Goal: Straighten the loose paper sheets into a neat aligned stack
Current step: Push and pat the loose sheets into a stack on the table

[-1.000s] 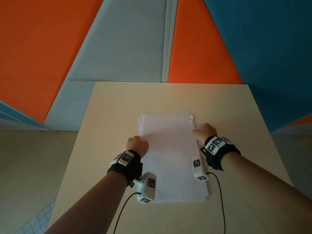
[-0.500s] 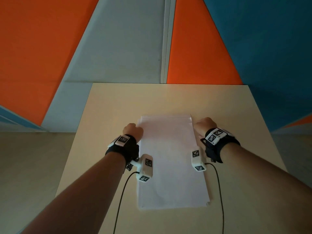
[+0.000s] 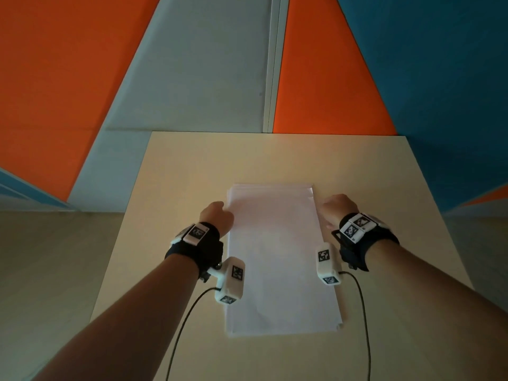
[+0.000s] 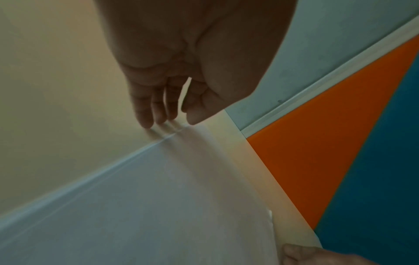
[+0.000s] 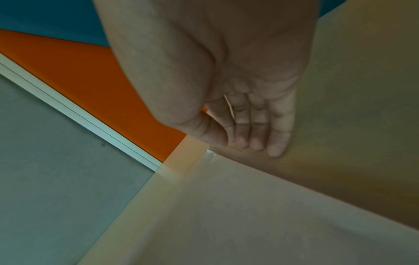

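1. A stack of white paper sheets [image 3: 277, 257] lay lengthwise on a pale beige table [image 3: 178, 171], roughly at its centre, with the long sides running away from the person.
2. The left hand [image 3: 217, 218] sat at the stack's left edge near the far end. In the left wrist view its fingers [image 4: 147, 114] pointed down, straight and close together, tips touching the table right against the paper edge; it gripped nothing.
3. The right hand [image 3: 336, 209] mirrored it at the right edge. In the right wrist view its fingers [image 5: 275, 143] were extended, tips pressed to the table beside the sheets, holding nothing.
4. A few sheet edges showed slightly offset at the stack's far end and near right corner.
5. Orange, grey and blue wall panels [image 3: 192, 64] rose behind the table.
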Tool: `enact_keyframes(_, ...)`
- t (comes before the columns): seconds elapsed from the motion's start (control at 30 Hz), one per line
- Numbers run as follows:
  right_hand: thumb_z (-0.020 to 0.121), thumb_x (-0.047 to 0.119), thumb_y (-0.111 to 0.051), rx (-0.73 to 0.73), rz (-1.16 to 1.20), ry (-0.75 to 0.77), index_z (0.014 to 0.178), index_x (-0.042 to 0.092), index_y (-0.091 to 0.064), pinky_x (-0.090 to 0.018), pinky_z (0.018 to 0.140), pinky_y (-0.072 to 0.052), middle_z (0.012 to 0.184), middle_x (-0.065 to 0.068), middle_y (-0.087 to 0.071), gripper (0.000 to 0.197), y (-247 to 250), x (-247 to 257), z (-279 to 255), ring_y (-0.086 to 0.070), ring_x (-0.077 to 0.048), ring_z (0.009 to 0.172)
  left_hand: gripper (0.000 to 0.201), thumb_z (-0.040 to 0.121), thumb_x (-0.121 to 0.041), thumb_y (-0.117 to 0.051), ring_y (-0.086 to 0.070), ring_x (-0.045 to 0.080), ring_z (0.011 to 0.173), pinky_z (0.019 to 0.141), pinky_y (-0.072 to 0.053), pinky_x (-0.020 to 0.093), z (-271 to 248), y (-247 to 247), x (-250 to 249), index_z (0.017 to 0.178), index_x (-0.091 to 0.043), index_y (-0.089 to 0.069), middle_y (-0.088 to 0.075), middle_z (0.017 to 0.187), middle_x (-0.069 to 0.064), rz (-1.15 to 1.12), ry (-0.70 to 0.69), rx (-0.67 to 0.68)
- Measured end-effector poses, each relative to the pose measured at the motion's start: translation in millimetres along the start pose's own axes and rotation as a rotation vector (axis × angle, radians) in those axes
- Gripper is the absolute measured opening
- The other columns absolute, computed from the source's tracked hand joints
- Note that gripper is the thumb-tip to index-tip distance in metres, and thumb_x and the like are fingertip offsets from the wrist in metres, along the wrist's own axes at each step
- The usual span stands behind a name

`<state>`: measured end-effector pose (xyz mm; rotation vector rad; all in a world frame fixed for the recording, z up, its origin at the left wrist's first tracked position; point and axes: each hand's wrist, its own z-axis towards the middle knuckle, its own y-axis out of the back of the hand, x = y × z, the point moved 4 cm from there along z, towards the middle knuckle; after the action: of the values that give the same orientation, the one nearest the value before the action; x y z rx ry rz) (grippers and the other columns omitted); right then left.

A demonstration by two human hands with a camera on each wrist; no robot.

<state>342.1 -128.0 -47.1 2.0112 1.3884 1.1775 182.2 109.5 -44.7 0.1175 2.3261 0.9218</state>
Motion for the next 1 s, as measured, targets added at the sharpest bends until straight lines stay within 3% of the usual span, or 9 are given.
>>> enact_keyframes(0.1,0.087,0.009,-0.049,0.067,-0.045,-0.082,0.102,-0.004,-0.063,-0.027,0.049,-0.047,0.107,-0.020,-0.067,0.024,-9,-26,-28,-0.066,-0.034,0.081,0.048,0.092,-0.013,-0.047,-0.047,0.033,0.131,0.108,-0.038,0.034,-30,-10,22,0.139,-0.002,-0.045,-0.048,0.144,0.018,0.060,0.022,0.043)
enact_keyframes(0.2,0.078,0.014,-0.050,0.095,0.052,-0.159,0.101,-0.002,-0.065,-0.035,0.060,-0.061,0.102,-0.020,-0.070,0.032,-25,-57,-48,-0.070,-0.036,0.083,0.033,0.089,-0.009,-0.048,-0.060,0.038,0.113,0.091,-0.049,0.037,-61,-26,44,0.114,0.006,-0.062,-0.064,0.120,0.025,0.075,0.025,0.082)
enact_keyframes(0.3,0.071,0.017,-0.052,0.093,0.104,-0.158,0.093,0.000,-0.067,-0.044,0.073,-0.063,0.094,-0.019,-0.072,0.031,-40,-72,-59,-0.071,-0.035,0.081,0.019,0.086,-0.006,-0.047,-0.061,0.043,0.104,0.075,-0.045,0.035,-83,-39,53,0.082,0.005,-0.062,-0.063,0.089,0.023,0.068,0.003,0.108)
enact_keyframes(0.37,0.071,0.016,-0.050,0.076,0.098,-0.132,0.092,-0.002,-0.066,-0.042,0.080,-0.061,0.094,-0.020,-0.071,0.032,-41,-70,-70,-0.069,-0.037,0.085,0.022,0.086,-0.006,-0.047,-0.059,0.043,0.106,0.079,-0.046,0.037,-88,-41,53,0.088,0.007,-0.064,-0.064,0.096,0.028,0.044,0.010,0.085)
enact_keyframes(0.47,0.076,0.013,-0.048,0.063,0.126,-0.129,0.096,-0.005,-0.064,-0.037,0.079,-0.055,0.100,-0.022,-0.069,0.031,-36,-73,-83,-0.067,-0.038,0.091,0.032,0.089,-0.011,-0.047,-0.061,0.041,0.108,0.086,-0.050,0.037,-90,-42,57,0.107,0.009,-0.064,-0.066,0.113,0.027,0.027,0.076,0.064)
enact_keyframes(0.57,0.076,0.015,-0.049,0.056,0.135,-0.187,0.104,-0.004,-0.062,-0.040,0.085,-0.057,0.108,-0.023,-0.067,0.037,-37,-89,-94,-0.067,-0.039,0.096,0.034,0.088,-0.015,-0.049,-0.064,0.040,0.105,0.086,-0.053,0.039,-94,-48,68,0.109,0.008,-0.063,-0.067,0.112,0.026,-0.017,0.140,0.087)
enact_keyframes(0.7,0.073,0.015,-0.050,0.058,0.156,-0.183,0.096,-0.007,-0.062,-0.044,0.085,-0.059,0.102,-0.022,-0.067,0.034,-46,-94,-102,-0.067,-0.037,0.092,0.037,0.083,-0.016,-0.052,-0.064,0.039,0.103,0.085,-0.056,0.038,-104,-55,67,0.111,0.008,-0.060,-0.065,0.114,0.024,-0.091,0.163,0.127)
enact_keyframes(0.87,0.079,0.015,-0.053,0.042,0.153,-0.199,0.114,-0.006,-0.061,-0.047,0.089,-0.057,0.115,-0.025,-0.065,0.042,-45,-91,-101,-0.064,-0.042,0.103,0.041,0.089,-0.020,-0.052,-0.062,0.039,0.111,0.091,-0.051,0.041,-105,-48,58,0.119,0.007,-0.055,-0.063,0.120,0.025,-0.084,0.204,0.121)
enact_keyframes(1.0,0.077,0.017,-0.054,0.060,0.120,-0.196,0.114,-0.005,-0.062,-0.045,0.088,-0.058,0.114,-0.024,-0.067,0.043,-45,-90,-99,-0.066,-0.040,0.102,0.044,0.089,-0.023,-0.053,-0.062,0.037,0.110,0.095,-0.052,0.041,-103,-49,58,0.123,0.004,-0.052,-0.061,0.122,0.022,-0.126,0.241,0.129)
